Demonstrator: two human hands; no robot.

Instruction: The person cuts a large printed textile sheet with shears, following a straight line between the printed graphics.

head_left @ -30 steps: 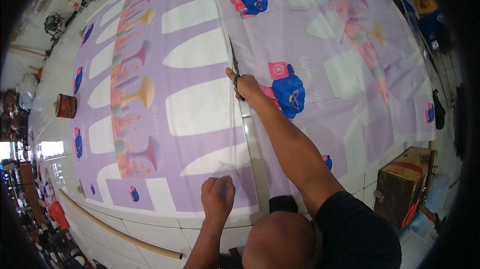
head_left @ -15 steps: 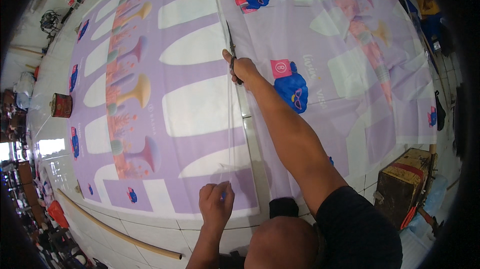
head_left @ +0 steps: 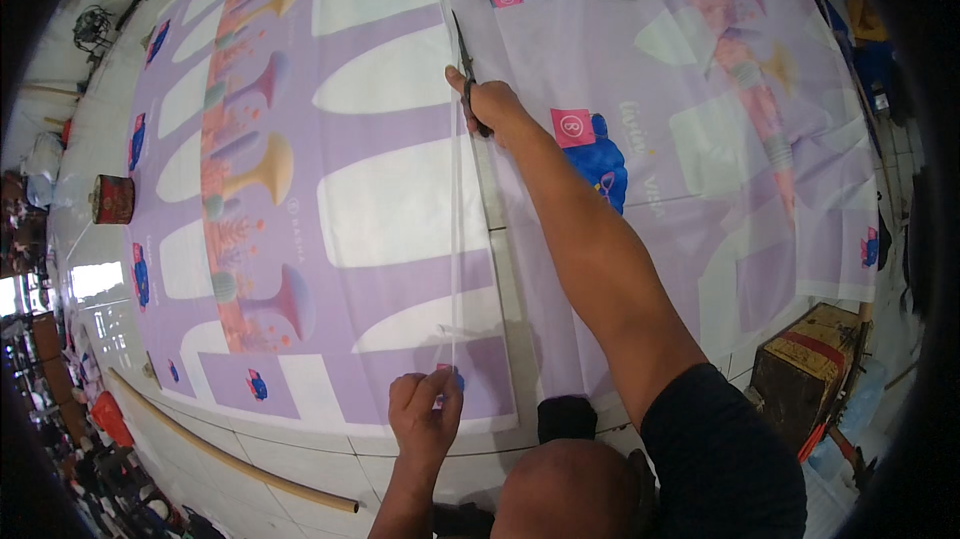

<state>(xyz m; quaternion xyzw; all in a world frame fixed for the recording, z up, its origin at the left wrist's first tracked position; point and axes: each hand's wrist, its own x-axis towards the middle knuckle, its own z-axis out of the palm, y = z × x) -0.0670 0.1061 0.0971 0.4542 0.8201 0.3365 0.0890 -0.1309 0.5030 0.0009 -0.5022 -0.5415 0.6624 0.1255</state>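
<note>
Scissors with slim dark blades and dark handles (head_left: 467, 82) lay in the right hand (head_left: 500, 111), whose fingers were closed about the handles, the tips pointing up the seam, away from the body; whether the blades were parted, I could not tell. The left hand (head_left: 424, 414) had a narrow pinch and appeared to hold the near end of a thin, pale, see-through strip (head_left: 457, 269) that ran up toward the scissors. Beneath lay a lilac printed sheet with white arched panels (head_left: 395, 294), spread over the white tiled floor (head_left: 505, 279); to its right lay a rumpled lilac sheet with blue cartoon figures (head_left: 640, 79). A gap of bare tile showed between them, narrowing toward the right hand.

The step in hand seemed to be a long trim along that edge, partway up. The next move, I judged, called for blades kept in line with the edge and light tension on the strip, lest the cut wander. Creases in the rumpled sheet, close beside the blades, might snag.

A rusty red tin (head_left: 113, 200) stood by the far left edge, a long tan tube (head_left: 232, 464) lay at lower left, and a worn yellow-and-brown box (head_left: 815, 364) sat at right, all well apart from the blades.
</note>
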